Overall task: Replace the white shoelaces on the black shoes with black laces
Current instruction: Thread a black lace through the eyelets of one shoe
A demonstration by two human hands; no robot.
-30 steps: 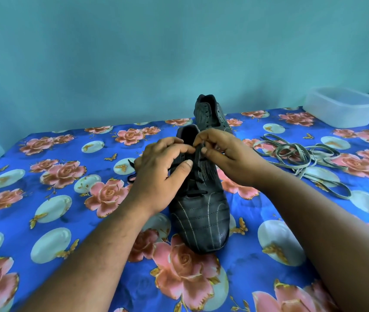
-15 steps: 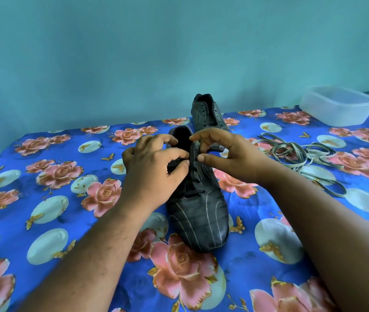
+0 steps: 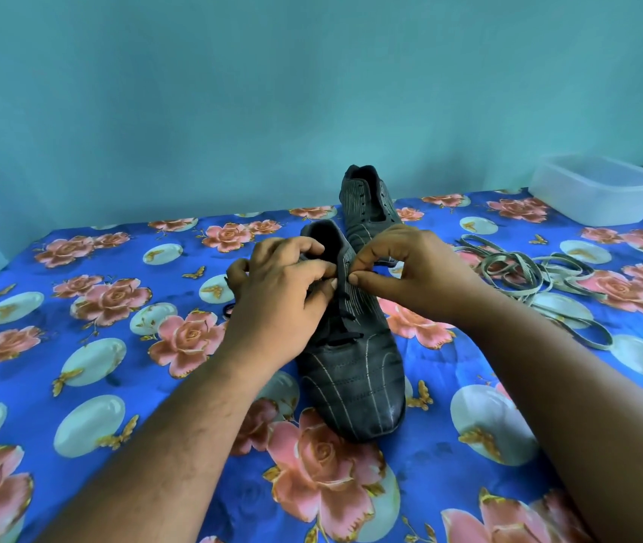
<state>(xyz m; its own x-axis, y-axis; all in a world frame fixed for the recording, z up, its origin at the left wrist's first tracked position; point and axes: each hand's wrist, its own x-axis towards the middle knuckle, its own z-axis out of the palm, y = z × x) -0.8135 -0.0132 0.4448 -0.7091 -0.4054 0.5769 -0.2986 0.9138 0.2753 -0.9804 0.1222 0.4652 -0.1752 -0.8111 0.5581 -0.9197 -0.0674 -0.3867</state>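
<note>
The left hand [image 3: 280,291] curls its fingers around the left side of the near shoe [image 3: 351,358], at the upper eyelets, probably to keep the flap steady. The right hand [image 3: 418,272] pinches thumb and forefinger together at the right flap of the same shoe; it seems to hold the tip of the black lace [image 3: 345,337], but the tip itself is too small to see. The lower eyelets already carry black lace in crossing lines, so the threading of this shoe looks about halfway, and the next eyelet needs a fine, exact push. The shoe stands with its toe toward the person, likely so both hands can reach the opening. Another part of black lace lies on the cloth just left of the left hand. Behind it the second shoe [image 3: 367,201] stands with no lace in its eyelets. To the right, on the flowered tabletop [image 3: 77,346], the removed white laces [image 3: 539,276] lie in a loose heap, well apart from the work. At the far right corner stands a clear plastic container [image 3: 598,190]; nothing can be seen inside it.
</note>
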